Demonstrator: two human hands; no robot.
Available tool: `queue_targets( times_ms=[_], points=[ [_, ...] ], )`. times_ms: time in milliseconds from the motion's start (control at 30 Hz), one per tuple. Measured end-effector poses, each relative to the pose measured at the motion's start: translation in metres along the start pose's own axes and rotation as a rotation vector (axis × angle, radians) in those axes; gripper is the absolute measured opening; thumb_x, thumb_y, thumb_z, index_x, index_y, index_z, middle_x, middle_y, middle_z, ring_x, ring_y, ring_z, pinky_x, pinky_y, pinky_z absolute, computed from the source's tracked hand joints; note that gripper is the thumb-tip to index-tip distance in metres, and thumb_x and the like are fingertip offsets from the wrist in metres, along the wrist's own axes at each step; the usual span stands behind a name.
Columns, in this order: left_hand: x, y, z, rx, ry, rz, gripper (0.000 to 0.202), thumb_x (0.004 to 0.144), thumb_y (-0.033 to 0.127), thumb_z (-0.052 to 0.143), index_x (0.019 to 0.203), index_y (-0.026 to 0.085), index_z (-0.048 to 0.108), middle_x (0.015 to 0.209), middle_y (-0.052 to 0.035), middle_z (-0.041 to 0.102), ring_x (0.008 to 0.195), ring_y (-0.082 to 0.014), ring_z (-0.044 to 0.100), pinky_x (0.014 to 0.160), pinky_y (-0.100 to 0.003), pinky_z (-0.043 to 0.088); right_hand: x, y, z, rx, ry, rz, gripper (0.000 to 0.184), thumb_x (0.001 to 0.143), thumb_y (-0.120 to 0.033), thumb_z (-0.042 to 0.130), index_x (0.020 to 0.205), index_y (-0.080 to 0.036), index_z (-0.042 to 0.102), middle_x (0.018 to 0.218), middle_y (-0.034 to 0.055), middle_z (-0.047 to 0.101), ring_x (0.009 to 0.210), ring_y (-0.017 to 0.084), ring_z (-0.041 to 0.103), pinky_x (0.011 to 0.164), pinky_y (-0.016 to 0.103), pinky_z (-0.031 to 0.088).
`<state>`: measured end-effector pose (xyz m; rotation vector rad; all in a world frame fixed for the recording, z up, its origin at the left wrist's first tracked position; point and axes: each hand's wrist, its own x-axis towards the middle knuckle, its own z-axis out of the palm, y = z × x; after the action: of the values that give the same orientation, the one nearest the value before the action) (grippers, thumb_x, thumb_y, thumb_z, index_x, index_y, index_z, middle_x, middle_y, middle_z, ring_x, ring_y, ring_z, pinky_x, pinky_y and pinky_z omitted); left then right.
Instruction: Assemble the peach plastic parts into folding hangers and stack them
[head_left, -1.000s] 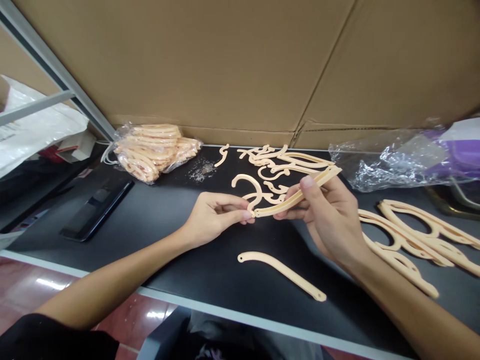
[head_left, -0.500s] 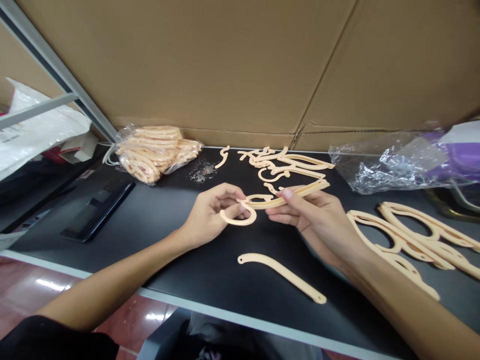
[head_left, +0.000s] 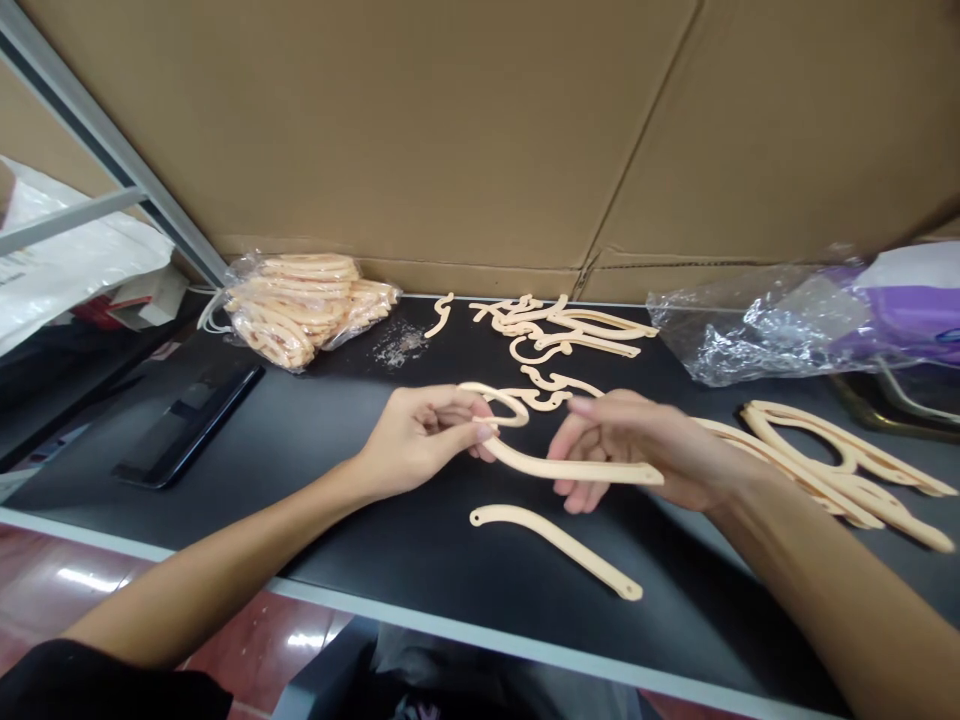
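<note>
Both my hands hold one cream plastic hanger piece [head_left: 570, 467] above a black table [head_left: 360, 540]. My left hand [head_left: 424, 435] pinches its hooked end, fingers closed. My right hand [head_left: 637, 450] is curled round the long curved arm of the piece. A loose curved arm piece [head_left: 555, 545] lies flat on the table just below my hands.
Several loose hook and arm pieces [head_left: 562, 335] lie behind my hands. Finished hangers [head_left: 840, 465] are piled at the right. A clear bag of parts [head_left: 300, 305] sits back left, a dark phone [head_left: 187, 420] at the left, crumpled plastic [head_left: 757, 325] back right. Cardboard walls the back.
The held piece has swung down from a raised tilt to lie low and nearly level. My right hand has dropped toward the table; my left hand keeps hold of the hook end.
</note>
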<state>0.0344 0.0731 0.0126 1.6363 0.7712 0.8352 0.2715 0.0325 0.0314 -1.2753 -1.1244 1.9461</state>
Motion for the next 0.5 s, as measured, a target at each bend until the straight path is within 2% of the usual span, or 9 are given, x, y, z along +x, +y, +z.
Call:
queue_targets(
  times_ms=[100, 200, 300, 400, 500],
  points=[
    [-0.007, 0.002, 0.003, 0.093, -0.059, 0.103, 0.016, 0.086, 0.028, 0.071, 0.087, 0.012, 0.072, 0.073, -0.0065, 0.076, 0.065, -0.0166, 0.074, 0.062, -0.022, 0.06, 0.0, 0.002, 0.011, -0.111, -0.137, 0.108, 0.048, 0.082, -0.058, 0.065, 0.081, -0.011, 0.073, 0.07, 0.0115, 0.075, 0.046, 0.016, 0.066, 0.043, 0.023, 0.051],
    [-0.01, 0.003, 0.004, 0.175, -0.038, 0.199, 0.008, 0.085, 0.02, 0.07, 0.086, 0.012, 0.072, 0.076, -0.0063, 0.077, 0.066, -0.0152, 0.074, 0.061, -0.02, 0.059, 0.0, 0.001, 0.021, -0.181, -0.243, 0.109, 0.044, 0.085, -0.055, 0.064, 0.089, -0.012, 0.072, 0.055, 0.0018, 0.067, 0.032, 0.006, 0.045, 0.032, 0.016, 0.032],
    [-0.009, 0.001, 0.003, 0.125, -0.006, 0.176, 0.01, 0.084, 0.02, 0.072, 0.09, 0.013, 0.072, 0.082, -0.0066, 0.078, 0.071, -0.0155, 0.075, 0.067, -0.02, 0.06, 0.0, 0.001, 0.023, -0.29, -0.174, 0.023, 0.045, 0.087, -0.056, 0.061, 0.09, -0.013, 0.072, 0.046, -0.0059, 0.053, 0.03, 0.003, 0.032, 0.03, 0.015, 0.019],
    [-0.005, -0.002, 0.003, 0.038, 0.024, 0.066, 0.018, 0.084, 0.026, 0.074, 0.096, 0.012, 0.072, 0.085, -0.0075, 0.079, 0.075, -0.0175, 0.076, 0.071, -0.023, 0.061, 0.001, 0.003, 0.021, -0.41, -0.069, -0.042, 0.04, 0.091, -0.053, 0.056, 0.093, -0.016, 0.071, 0.049, -0.0066, 0.051, 0.033, 0.004, 0.034, 0.032, 0.016, 0.023],
    [0.0, -0.004, 0.001, 0.063, 0.021, 0.016, 0.019, 0.082, 0.029, 0.076, 0.09, 0.012, 0.075, 0.084, -0.0082, 0.079, 0.076, -0.0183, 0.075, 0.072, -0.025, 0.061, 0.002, 0.009, 0.02, -0.536, 0.022, -0.137, 0.034, 0.095, -0.047, 0.051, 0.092, -0.018, 0.068, 0.052, -0.0058, 0.053, 0.035, 0.005, 0.039, 0.032, 0.016, 0.026]
  ],
)
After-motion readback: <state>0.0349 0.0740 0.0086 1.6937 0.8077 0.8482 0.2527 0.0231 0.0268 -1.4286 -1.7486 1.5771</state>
